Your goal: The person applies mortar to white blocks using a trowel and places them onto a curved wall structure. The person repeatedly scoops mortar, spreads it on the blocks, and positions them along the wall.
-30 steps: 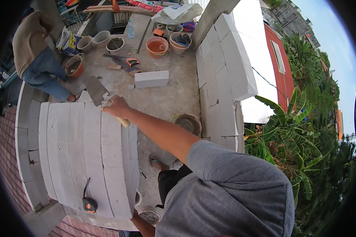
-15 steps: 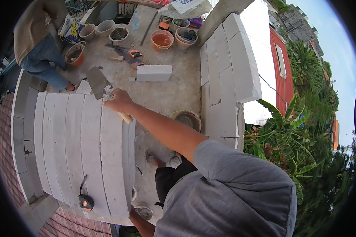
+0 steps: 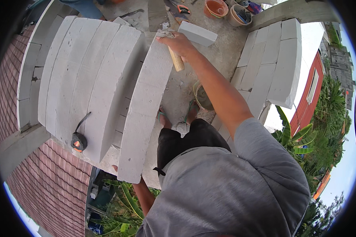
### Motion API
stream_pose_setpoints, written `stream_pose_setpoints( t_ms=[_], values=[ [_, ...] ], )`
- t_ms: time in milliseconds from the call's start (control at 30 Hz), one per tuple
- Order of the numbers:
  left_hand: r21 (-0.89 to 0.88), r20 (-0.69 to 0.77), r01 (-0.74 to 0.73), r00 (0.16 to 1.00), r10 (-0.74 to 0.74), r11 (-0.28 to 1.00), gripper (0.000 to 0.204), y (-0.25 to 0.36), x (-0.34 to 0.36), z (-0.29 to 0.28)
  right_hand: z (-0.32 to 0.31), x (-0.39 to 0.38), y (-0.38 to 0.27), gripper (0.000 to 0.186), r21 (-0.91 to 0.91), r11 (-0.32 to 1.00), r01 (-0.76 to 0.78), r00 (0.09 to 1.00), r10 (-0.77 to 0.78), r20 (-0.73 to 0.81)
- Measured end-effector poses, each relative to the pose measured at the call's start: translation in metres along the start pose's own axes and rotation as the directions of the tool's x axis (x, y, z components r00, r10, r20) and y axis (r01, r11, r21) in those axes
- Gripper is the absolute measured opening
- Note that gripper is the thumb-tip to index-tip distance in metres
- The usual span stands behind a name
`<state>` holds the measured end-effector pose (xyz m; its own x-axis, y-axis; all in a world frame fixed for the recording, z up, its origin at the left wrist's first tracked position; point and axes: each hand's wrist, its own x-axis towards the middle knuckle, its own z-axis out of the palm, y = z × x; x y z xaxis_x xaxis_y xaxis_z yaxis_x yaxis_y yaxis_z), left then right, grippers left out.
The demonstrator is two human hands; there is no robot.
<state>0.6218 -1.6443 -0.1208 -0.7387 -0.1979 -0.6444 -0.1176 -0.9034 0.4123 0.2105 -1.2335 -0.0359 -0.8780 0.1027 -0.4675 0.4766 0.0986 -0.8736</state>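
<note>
A long pale aerated concrete block (image 3: 146,91) is held between my hands, tilted and apart from the stack of similar blocks (image 3: 77,71) on its left. At the block's far end, my right hand (image 3: 176,43) is closed, gripping that end together with a trowel (image 3: 157,17). The trowel's wooden handle sticks out below the hand, and its grey blade points away. My left hand (image 3: 139,185) grips the near end; most of its fingers are hidden by the block, with one fingertip showing at its left edge. A black and orange tape measure (image 3: 79,142) lies on the stack.
Another block (image 3: 197,33) lies on the concrete floor beyond my right hand, near a saw (image 3: 177,10) and buckets (image 3: 215,8). A bucket (image 3: 203,96) stands beneath my right forearm. Block walls (image 3: 261,51) rise to the right and left. Roof tiles (image 3: 47,173) lie below at the left.
The block at the right side of the stack has come away, moving right toward my body. My view has shifted down and nearer. My right hand still has the trowel.
</note>
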Motion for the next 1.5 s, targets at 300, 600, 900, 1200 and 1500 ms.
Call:
stream_pose_setpoints(
  t_ms=[300,600,900,1200,1500],
  values=[
    [0.640,-0.036,-0.128,0.980,0.196,0.758,0.074,-0.001,-0.071,0.028,-0.089,-0.026,0.096,0.052,0.207,0.964,-0.170,0.981,0.186,-0.059],
    [0.539,-0.271,0.199,0.961,-0.055,0.819,0.068,-0.080,-0.037,0.051,-0.116,0.048,0.349,0.050,0.243,0.849,-0.468,0.879,0.475,0.034],
    [0.798,-0.368,0.244,0.921,0.125,0.551,0.083,-0.217,0.063,-0.025,-0.079,0.194,0.584,0.049,0.081,0.791,-0.606,0.789,0.586,0.184],
    [0.920,-0.265,0.233,0.962,0.063,0.314,0.106,-0.287,0.126,-0.012,-0.076,0.266,0.676,0.056,0.038,0.779,-0.625,0.762,0.600,0.245],
    [0.597,-0.126,-0.097,0.969,-0.212,-0.796,0.097,-0.298,0.107,-0.041,-0.100,0.249,0.660,0.073,-0.107,0.887,-0.450,0.893,0.447,-0.051]
  ],
)
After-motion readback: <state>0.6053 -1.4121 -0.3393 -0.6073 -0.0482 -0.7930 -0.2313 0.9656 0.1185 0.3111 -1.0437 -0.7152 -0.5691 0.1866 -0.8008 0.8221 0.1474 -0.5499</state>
